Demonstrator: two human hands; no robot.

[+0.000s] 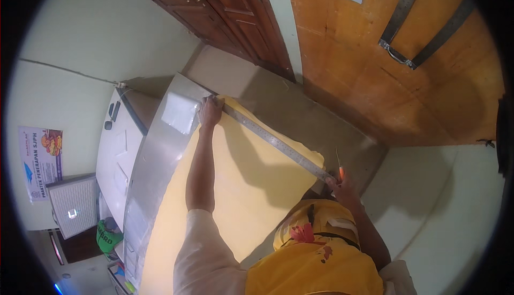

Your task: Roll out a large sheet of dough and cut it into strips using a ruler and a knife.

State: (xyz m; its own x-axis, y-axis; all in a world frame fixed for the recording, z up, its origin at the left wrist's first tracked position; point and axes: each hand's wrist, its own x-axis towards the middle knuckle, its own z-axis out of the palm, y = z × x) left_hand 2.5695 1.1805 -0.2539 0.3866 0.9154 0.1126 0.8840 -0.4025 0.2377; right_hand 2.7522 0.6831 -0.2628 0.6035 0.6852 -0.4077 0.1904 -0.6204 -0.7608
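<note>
A large pale-yellow sheet of dough (262,182) lies over the metal table. Across its far edge runs a long steel ruler (278,144), slanting from far left to near right. My left hand (210,112) grips the ruler's far end at the sheet's corner, its fingers closed. At the ruler's near end, my right hand (347,192) is closed on a thin-bladed knife with an orange handle (341,173), blade pointing up and away. That hand also touches the ruler's end; its lower fingers are partly hidden.
Beside my left hand, a clear plastic packet (179,113) rests on the metal table (155,153). Left of it stands a white chest freezer (119,156). Wooden doors (230,11) and an orange wooden panel (348,65) with a hanging metal frame (399,54) stand beyond. A person in green (108,237) is far left.
</note>
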